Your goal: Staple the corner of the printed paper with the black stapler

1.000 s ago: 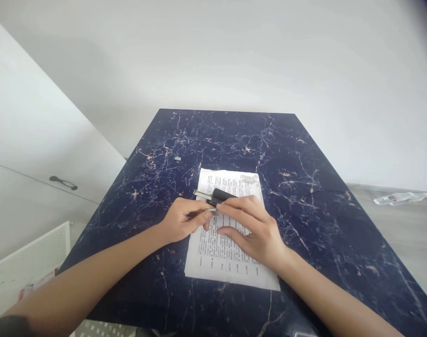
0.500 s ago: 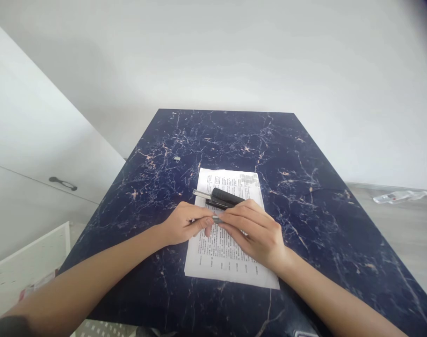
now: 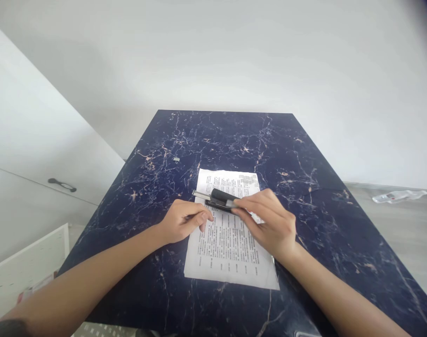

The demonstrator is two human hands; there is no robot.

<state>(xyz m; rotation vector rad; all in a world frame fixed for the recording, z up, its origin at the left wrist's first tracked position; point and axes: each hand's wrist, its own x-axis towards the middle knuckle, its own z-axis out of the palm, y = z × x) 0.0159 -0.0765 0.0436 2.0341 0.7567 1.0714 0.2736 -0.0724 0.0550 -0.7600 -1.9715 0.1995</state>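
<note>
Two hands close to a black stapler [image 3: 223,195] with a metal end out, on top of the printed paper [image 3: 230,272] on the dark blue worktop [image 3: 220,138]. Pinched in the right hand [image 3: 271,223], by the side of the stapler, a small silvery piece [image 3: 230,203]; on the left hand [image 3: 183,221], fingers bent in close, too hidden to tell if holding anything.

The head camera looks forward and down across the nearby table [image 3: 223,140] (upper-right corner dark, perhaps lens shading)
</note>
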